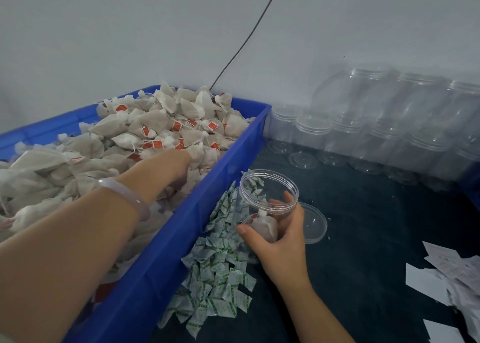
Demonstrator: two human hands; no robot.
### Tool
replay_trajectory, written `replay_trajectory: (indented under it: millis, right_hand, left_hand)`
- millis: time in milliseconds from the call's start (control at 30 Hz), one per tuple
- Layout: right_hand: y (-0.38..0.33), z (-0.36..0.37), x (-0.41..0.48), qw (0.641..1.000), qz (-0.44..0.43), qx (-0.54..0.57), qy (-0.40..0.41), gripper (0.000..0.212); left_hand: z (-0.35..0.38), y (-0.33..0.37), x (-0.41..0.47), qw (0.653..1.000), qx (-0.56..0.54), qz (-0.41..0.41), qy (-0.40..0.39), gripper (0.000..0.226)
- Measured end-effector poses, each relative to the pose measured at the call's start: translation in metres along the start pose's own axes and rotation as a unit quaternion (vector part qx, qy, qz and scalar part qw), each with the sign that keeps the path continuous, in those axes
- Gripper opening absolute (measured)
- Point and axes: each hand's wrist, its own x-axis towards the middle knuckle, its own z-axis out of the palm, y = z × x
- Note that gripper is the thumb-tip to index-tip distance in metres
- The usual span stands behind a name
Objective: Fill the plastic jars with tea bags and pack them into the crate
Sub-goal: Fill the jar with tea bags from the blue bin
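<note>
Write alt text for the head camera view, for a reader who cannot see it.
A person's right hand grips a clear plastic jar with a tea bag inside, while the left hand reaches into a blue crate heaped with tea bags. Green-printed sachets lie piled beside the crate, a clear lid lies by the jar, and empty jars are stacked along the wall.

Dim, flat, bluish light.
Edges bend; jars [376, 124] at 2 o'clock blurred w/ faint glare; shadows soft.
</note>
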Motion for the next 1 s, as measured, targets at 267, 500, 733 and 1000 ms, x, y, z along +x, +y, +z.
replay_trajectory:
  millis: [267,500,733,1000]
  right_hand:
    - [-0.001,0.0,0.0,1.0,-0.003,0.006,-0.002,0.081]
    - [0.0,0.001,0.001,1.0,-0.005,0.008,-0.003,0.08]
    - [-0.001,0.001,0.001,1.0,-0.006,0.004,-0.003,0.078]
    - [-0.002,0.001,0.001,1.0,-0.002,0.008,-0.003,0.079]
  left_hand:
    - [-0.002,-0.021,0.008,0.995,-0.004,-0.041,0.086,0.015]
    - [-0.015,-0.032,0.019,0.959,-0.183,-0.044,0.212,0.023]
    - [-0.046,-0.003,-0.009,0.718,-0.672,0.043,0.175,0.023]
    - [-0.053,0.072,-0.061,0.638,-0.731,0.226,0.082,0.019]
